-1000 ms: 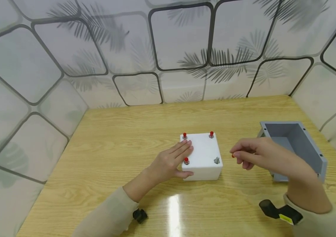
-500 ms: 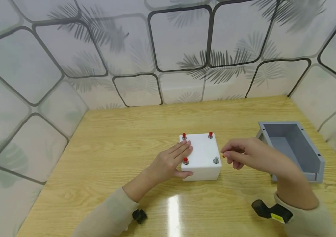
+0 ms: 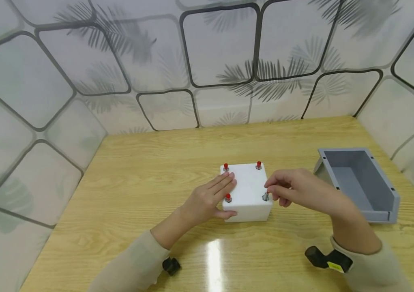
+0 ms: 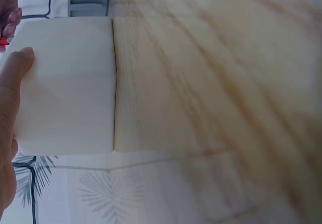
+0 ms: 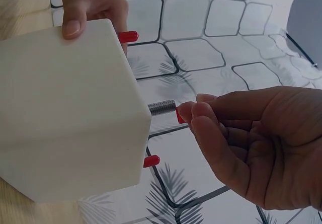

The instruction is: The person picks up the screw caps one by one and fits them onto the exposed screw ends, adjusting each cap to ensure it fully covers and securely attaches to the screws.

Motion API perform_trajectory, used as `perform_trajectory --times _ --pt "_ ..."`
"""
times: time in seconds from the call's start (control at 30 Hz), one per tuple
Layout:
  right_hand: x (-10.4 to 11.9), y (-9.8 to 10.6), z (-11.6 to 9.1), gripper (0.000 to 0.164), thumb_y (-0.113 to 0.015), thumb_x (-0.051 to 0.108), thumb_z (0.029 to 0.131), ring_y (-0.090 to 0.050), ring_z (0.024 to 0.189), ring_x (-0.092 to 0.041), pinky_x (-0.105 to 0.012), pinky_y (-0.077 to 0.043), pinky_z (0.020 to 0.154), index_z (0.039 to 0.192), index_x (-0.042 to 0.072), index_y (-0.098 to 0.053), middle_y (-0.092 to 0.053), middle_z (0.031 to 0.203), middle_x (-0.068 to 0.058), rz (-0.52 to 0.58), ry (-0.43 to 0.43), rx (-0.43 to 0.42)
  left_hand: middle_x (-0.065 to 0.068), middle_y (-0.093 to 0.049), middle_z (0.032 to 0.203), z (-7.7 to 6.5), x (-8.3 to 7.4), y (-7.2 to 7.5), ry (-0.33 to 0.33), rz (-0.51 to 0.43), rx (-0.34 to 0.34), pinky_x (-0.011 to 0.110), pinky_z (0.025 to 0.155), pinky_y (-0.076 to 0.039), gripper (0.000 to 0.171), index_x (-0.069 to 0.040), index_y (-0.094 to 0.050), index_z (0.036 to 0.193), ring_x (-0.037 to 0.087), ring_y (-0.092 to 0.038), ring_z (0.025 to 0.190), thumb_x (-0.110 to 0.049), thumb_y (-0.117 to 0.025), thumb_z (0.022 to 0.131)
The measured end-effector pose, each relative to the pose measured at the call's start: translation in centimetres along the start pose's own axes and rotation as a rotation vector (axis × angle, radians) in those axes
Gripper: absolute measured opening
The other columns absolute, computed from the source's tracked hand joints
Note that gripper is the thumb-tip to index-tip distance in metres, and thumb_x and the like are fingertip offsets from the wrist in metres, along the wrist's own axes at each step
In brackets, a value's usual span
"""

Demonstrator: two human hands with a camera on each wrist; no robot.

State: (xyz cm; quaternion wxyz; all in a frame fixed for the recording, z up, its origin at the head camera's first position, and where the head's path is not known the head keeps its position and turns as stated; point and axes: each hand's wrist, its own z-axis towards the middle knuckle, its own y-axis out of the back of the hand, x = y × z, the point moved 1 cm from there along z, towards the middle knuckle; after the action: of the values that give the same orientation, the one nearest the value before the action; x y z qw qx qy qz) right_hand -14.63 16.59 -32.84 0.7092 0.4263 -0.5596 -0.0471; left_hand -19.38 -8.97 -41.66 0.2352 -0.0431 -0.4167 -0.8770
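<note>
A white block [image 3: 248,182] sits on the wooden table with a metal post at each top corner. Red caps cover the far left [image 3: 226,166], far right [image 3: 259,164] and near left posts. At the near right corner stands a bare threaded bolt [image 5: 162,107]. My left hand [image 3: 207,200] lies on the block's left side, straight fingers on top and thumb along the near face. Between thumb and fingertips, my right hand [image 3: 298,190] pinches a small red cap [image 5: 179,116], mostly hidden by the fingers, right at the bolt's tip.
A grey open-fronted bin [image 3: 382,176] stands at the right, beyond my right forearm. Patterned white fabric [image 3: 221,48] walls the table's back and sides. A black wrist camera [image 3: 329,259] hangs by my right sleeve.
My right hand has moved left with the red cap, from beside the block to the bare bolt at its near right corner. My left hand has stayed on the block.
</note>
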Motion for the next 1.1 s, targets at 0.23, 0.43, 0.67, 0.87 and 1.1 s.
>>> perform_trajectory --times 0.23,0.43,0.67,0.87,1.1 --pt "0.14 -0.22 0.24 0.015 -0.057 0.015 0.095 -0.059 0.062 -0.006 -0.023 -0.056 0.057 0.099 0.003 -0.065 -0.061 0.076 0.000 0.015 -0.012 0.019 0.018 -0.062 0.123 -0.10 0.03 -0.20 -0.005 0.008 -0.007 0.030 0.102 -0.044 0.079 0.004 -0.063 0.118 0.027 -0.057 0.119 -0.055 -0.078 0.067" --pt "0.19 -0.26 0.25 0.015 -0.057 0.014 0.094 -0.059 0.061 -0.006 -0.023 -0.056 0.056 0.098 0.003 -0.065 -0.061 0.075 0.000 0.016 -0.010 0.014 0.018 -0.062 0.123 -0.06 -0.01 -0.11 -0.004 -0.002 -0.012 0.031 0.102 -0.044 0.080 0.004 -0.062 0.119 0.027 -0.057 0.119 -0.055 -0.078 0.067" --pt "0.11 -0.27 0.15 0.014 -0.057 0.014 0.094 -0.059 0.060 -0.006 -0.023 -0.056 0.055 0.098 0.003 -0.066 -0.060 0.073 0.003 0.015 -0.017 0.015 0.019 -0.062 0.123 0.02 0.04 -0.11 -0.009 -0.011 -0.025 0.031 0.102 -0.044 0.080 0.004 -0.062 0.119 0.028 -0.057 0.119 -0.054 -0.079 0.066" --pt "0.00 -0.30 0.14 0.014 -0.057 0.014 0.094 -0.059 0.061 -0.007 -0.023 -0.057 0.056 0.098 0.003 -0.065 -0.061 0.074 0.000 0.015 -0.025 0.014 0.018 -0.062 0.123 0.05 0.04 -0.10 -0.012 -0.008 -0.025 0.031 0.102 -0.044 0.079 0.004 -0.062 0.119 0.027 -0.057 0.119 -0.054 -0.078 0.067" --pt "0.04 -0.52 0.30 0.015 -0.057 0.015 0.094 -0.058 0.060 -0.006 -0.023 -0.056 0.056 0.099 0.003 -0.065 -0.060 0.073 0.003 0.010 -0.018 0.027 0.018 -0.062 0.123 -0.01 0.06 0.00 -0.011 0.001 -0.013 0.031 0.102 -0.044 0.079 0.003 -0.062 0.119 0.027 -0.057 0.119 -0.055 -0.078 0.068"
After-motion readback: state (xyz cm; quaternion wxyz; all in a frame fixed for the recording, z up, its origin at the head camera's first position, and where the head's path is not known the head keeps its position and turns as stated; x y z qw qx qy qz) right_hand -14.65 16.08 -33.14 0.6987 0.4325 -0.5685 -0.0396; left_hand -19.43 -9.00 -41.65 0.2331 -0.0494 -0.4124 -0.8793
